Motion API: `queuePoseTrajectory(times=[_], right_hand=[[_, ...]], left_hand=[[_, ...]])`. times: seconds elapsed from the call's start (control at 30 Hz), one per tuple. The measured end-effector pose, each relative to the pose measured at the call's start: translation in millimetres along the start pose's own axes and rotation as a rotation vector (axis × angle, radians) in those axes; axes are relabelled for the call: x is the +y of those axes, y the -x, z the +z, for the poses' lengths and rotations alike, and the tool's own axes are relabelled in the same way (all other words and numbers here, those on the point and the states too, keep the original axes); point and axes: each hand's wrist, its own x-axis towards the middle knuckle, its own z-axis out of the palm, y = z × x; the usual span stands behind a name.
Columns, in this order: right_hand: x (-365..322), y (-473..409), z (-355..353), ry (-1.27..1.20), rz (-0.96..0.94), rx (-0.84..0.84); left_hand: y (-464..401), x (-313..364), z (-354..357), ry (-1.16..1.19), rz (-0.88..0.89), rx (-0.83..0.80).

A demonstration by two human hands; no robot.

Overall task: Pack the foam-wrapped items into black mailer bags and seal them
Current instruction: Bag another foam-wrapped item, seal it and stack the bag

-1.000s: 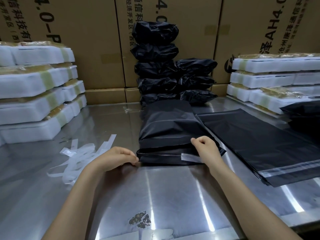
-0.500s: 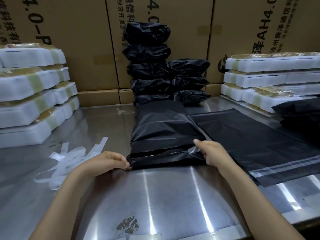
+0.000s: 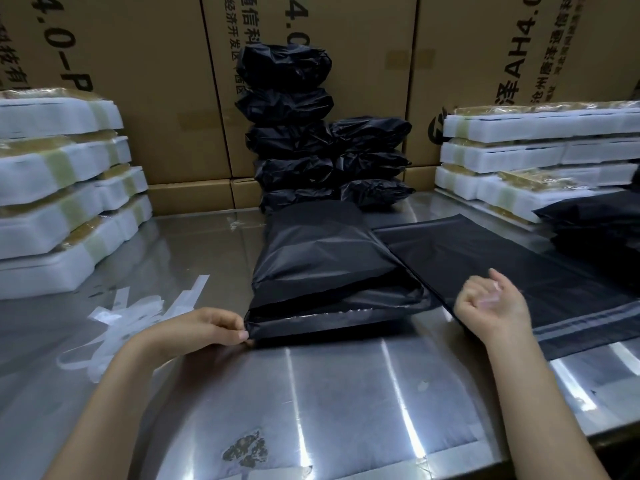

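Two foam-item stacks (image 3: pixel 62 202) (image 3: pixel 540 150) flank the table's (image 3: pixel 346 393) side edges; sealed bags (image 3: pixel 304 143) pile at the back. Left hand (image 3: pixel 204 329) fingers pinch the filled mailer's (image 3: pixel 325 268) near corner mid-table; right hand (image 3: pixel 491 303) fingers curl loosely over flat mailers (image 3: pixel 519 258).

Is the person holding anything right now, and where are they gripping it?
The left hand pinches the filled mailer bag at its near left corner. The right hand seems to hold a clear strip, blurred.

Motion-blurred right hand (image 3: pixel 491 304), grip unreadable; bag contents hidden inside the filled mailer bag (image 3: pixel 325 268)
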Motion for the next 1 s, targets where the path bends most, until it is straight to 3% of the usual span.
queuePoseTrajectory(times=[0.1, 0.17, 0.27, 0.33, 0.47, 0.53, 0.6, 0.67, 0.73, 0.93, 1.0], right_hand=[[-6, 2, -4, -0.197, -0.081, 0.007], [-3, 3, -5, -0.199, -0.126, 0.041], [10, 1, 2, -0.029, -0.117, -0.011], [23, 3, 9, 0.108, -0.076, -0.064], [65, 16, 30, 0.241, 0.067, -0.173], [97, 24, 42, 0.379, 0.222, -0.195], [129, 34, 51, 0.563, 0.419, -0.199], [153, 42, 56, 0.718, 0.547, -0.214], [163, 45, 59, 0.752, 0.631, -0.238], [164, 38, 55, 0.743, 0.829, -0.332], [160, 34, 56, 0.941, 0.804, -0.406]], left_hand=[[2, 2, -1, 0.003, 0.000, -0.035], [6, 1, -4, -0.031, -0.015, -0.042], [7, -3, -12, -0.021, -0.082, 0.053], [7, 2, -10, -0.102, -0.058, 0.228], [9, 41, 22, -0.148, 0.387, 0.633], [12, 65, 47, -0.168, 0.651, 0.623], [7, 79, 70, -0.287, 0.803, 0.535], [0, 85, 82, -0.251, 0.781, 0.441], [-5, 84, 78, -0.058, 0.707, 0.393], [-3, 63, 56, -0.087, 0.694, 0.660], [-3, 57, 45, 0.169, 0.636, 0.684]])
